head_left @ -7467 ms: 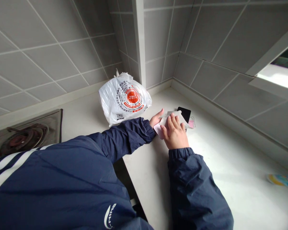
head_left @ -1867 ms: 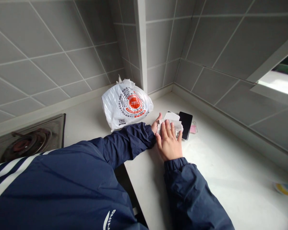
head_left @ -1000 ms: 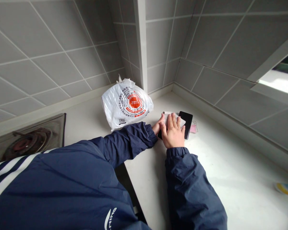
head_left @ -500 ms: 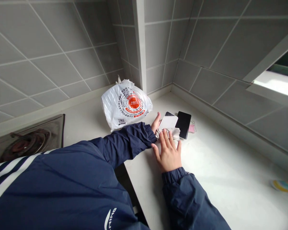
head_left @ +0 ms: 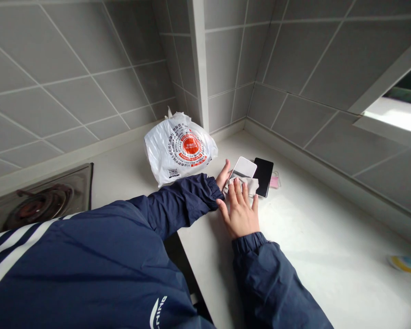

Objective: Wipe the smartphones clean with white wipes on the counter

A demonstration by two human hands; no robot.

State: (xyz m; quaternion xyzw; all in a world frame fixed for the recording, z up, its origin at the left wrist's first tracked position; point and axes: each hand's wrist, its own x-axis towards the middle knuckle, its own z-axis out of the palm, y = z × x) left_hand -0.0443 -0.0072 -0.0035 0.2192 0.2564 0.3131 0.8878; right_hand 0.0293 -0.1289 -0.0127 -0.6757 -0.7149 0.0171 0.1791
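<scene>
A phone-shaped slab (head_left: 244, 167) with a reflective face and a white rim lies against a larger black slab (head_left: 264, 178). My left hand (head_left: 222, 176) grips its left edge, thumb upright and the other fingers mostly hidden. Across the lower part of the reflective slab lies a crumpled, pale cloth (head_left: 251, 186). My right hand (head_left: 241, 212) presses flat on this cloth, with its fingers stretched out and spread. The cloth hides the lower end of the slab.
Behind my left forearm stands a white plastic bag (head_left: 178, 151) with red and black print. A gas stove (head_left: 44, 201) is on the left. Right of the black slab lies a small pink item (head_left: 276, 181). A colourful object (head_left: 407, 264) sits at far right. Tiled walls bound the counter (head_left: 322, 228).
The reflective slab has shifted slightly to the right, and its reflection looks different. My right hand and the cloth have slid a little farther from me. The left hand has barely moved.
</scene>
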